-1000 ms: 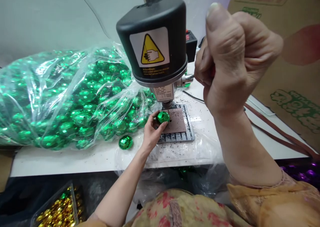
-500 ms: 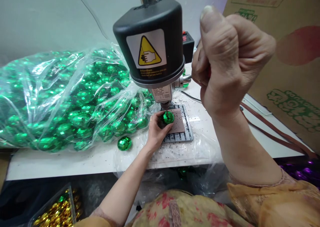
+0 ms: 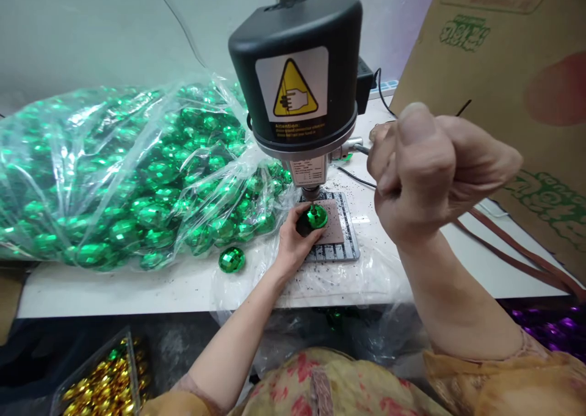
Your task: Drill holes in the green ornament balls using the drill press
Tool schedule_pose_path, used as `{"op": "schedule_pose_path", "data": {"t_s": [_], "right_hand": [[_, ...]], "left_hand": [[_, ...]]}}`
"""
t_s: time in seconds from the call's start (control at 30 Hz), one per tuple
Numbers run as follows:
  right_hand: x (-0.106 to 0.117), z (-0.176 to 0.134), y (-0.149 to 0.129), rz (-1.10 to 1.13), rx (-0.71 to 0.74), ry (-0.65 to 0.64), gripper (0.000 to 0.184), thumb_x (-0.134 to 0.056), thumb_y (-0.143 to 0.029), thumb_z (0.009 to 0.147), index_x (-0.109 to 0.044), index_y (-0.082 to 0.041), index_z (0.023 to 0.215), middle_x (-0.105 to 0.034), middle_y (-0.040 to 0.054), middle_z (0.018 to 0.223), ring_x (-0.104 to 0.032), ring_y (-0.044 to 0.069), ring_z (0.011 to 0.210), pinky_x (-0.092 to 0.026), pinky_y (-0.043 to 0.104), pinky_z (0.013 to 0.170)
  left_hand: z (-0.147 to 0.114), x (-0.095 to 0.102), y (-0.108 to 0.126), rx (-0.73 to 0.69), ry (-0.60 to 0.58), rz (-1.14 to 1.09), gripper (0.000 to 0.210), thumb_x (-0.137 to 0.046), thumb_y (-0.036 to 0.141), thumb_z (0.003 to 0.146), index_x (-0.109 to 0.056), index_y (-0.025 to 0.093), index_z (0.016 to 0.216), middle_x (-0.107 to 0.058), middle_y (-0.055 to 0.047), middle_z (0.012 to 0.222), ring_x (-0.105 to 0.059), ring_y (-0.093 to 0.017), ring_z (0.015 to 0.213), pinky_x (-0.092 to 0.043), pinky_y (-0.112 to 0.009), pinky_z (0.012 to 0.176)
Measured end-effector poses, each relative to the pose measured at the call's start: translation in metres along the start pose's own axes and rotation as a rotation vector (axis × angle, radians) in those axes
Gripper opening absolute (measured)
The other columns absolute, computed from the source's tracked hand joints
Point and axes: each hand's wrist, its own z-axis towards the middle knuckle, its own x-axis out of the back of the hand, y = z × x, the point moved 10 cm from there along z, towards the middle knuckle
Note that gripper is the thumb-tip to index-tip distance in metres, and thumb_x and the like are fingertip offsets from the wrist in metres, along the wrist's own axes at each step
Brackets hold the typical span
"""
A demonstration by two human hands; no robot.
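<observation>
My left hand (image 3: 295,236) grips a shiny green ball (image 3: 317,217) from its left side, thumb in front and fingers behind. The ball sits on a brownish pad (image 3: 333,226) over the drill press's slotted metal base (image 3: 351,245), right under the chuck (image 3: 311,192). A thin bit meets the ball's top. My right hand (image 3: 434,171) is closed in a fist around the feed lever (image 3: 361,149) of the black drill press (image 3: 297,68); the fist hides the lever's end. One loose green faceted ball (image 3: 231,259) lies left of my left hand.
A big clear bag of green faceted balls (image 3: 137,178) fills the table's left side. Dark shavings are scattered around the base. At right stand a cardboard box (image 3: 494,68) and brown straps (image 3: 517,251). Below, left, is a bin of gold balls (image 3: 103,382); purple shiny pieces (image 3: 549,327) are at lower right.
My right fist has come down with the lever, and the bit now reaches the green ball. My left hand keeps its hold on the ball. The whole view has shifted slightly.
</observation>
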Motion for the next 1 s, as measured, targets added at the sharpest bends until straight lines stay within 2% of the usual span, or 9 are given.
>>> {"op": "schedule_pose_path", "data": {"t_s": [0.23, 0.37, 0.47, 0.57, 0.67, 0.83, 1.0], "right_hand": [[0.005, -0.008, -0.003, -0.041, 0.163, 0.032, 0.055, -0.059, -0.030, 0.090, -0.025, -0.017, 0.049, -0.032, -0.0036, 0.043, -0.034, 0.006, 0.038, -0.019, 0.030, 0.042], [0.010, -0.014, -0.003, -0.046, 0.189, 0.070, 0.053, -0.057, -0.020, 0.088, -0.018, -0.017, 0.052, -0.028, -0.0048, 0.042, -0.030, 0.005, 0.036, -0.020, 0.030, 0.041], [0.008, -0.021, -0.007, 0.019, 0.266, 0.012, 0.050, -0.056, -0.015, 0.086, -0.015, -0.018, 0.057, -0.022, -0.0067, 0.042, -0.024, 0.005, 0.032, -0.018, 0.029, 0.039], [0.007, -0.025, -0.007, 0.036, 0.322, -0.028, 0.049, -0.056, -0.012, 0.085, -0.016, -0.019, 0.057, -0.020, -0.0078, 0.043, -0.023, 0.005, 0.031, -0.017, 0.029, 0.038], [0.011, -0.027, -0.006, 0.034, 0.349, 0.006, 0.050, -0.056, -0.011, 0.085, -0.016, -0.019, 0.056, -0.019, -0.0077, 0.043, -0.022, 0.004, 0.031, -0.017, 0.029, 0.039], [0.011, -0.029, -0.005, 0.065, 0.402, -0.034, 0.048, -0.058, -0.013, 0.085, -0.021, -0.020, 0.055, -0.026, -0.0075, 0.045, -0.027, 0.004, 0.032, -0.021, 0.028, 0.038], [0.013, -0.031, -0.005, 0.078, 0.435, -0.062, 0.047, -0.057, -0.006, 0.080, -0.022, -0.020, 0.052, -0.028, -0.0083, 0.044, -0.029, 0.004, 0.031, -0.020, 0.028, 0.036]], "left_hand": [[0.000, 0.000, 0.000, -0.003, 0.002, -0.038, 0.051, -0.083, 0.024, 0.076, -0.061, 0.021, 0.122, -0.070, -0.008, 0.121, -0.067, -0.025, 0.116, -0.054, -0.042, 0.104], [-0.001, 0.000, -0.001, -0.002, 0.000, -0.047, 0.050, -0.083, 0.028, 0.077, -0.061, 0.021, 0.122, -0.070, -0.009, 0.122, -0.067, -0.026, 0.117, -0.053, -0.044, 0.103], [-0.001, -0.001, -0.001, -0.005, 0.000, -0.056, 0.050, -0.083, 0.030, 0.077, -0.061, 0.022, 0.122, -0.070, -0.009, 0.121, -0.067, -0.025, 0.116, -0.053, -0.043, 0.102], [-0.001, -0.001, -0.001, 0.002, 0.002, -0.066, 0.050, -0.083, 0.030, 0.077, -0.061, 0.021, 0.121, -0.070, -0.008, 0.121, -0.067, -0.025, 0.116, -0.053, -0.043, 0.103], [-0.001, -0.001, -0.001, 0.006, 0.005, -0.062, 0.049, -0.083, 0.030, 0.077, -0.061, 0.021, 0.121, -0.070, -0.008, 0.121, -0.066, -0.025, 0.116, -0.052, -0.043, 0.103], [-0.001, -0.001, -0.003, 0.013, 0.007, -0.071, 0.051, -0.083, 0.031, 0.076, -0.061, 0.021, 0.121, -0.069, -0.010, 0.122, -0.065, -0.027, 0.117, -0.051, -0.045, 0.104], [-0.002, -0.001, -0.006, 0.023, 0.004, -0.066, 0.051, -0.083, 0.032, 0.076, -0.062, 0.022, 0.122, -0.068, -0.010, 0.122, -0.064, -0.028, 0.118, -0.050, -0.046, 0.104]]}}
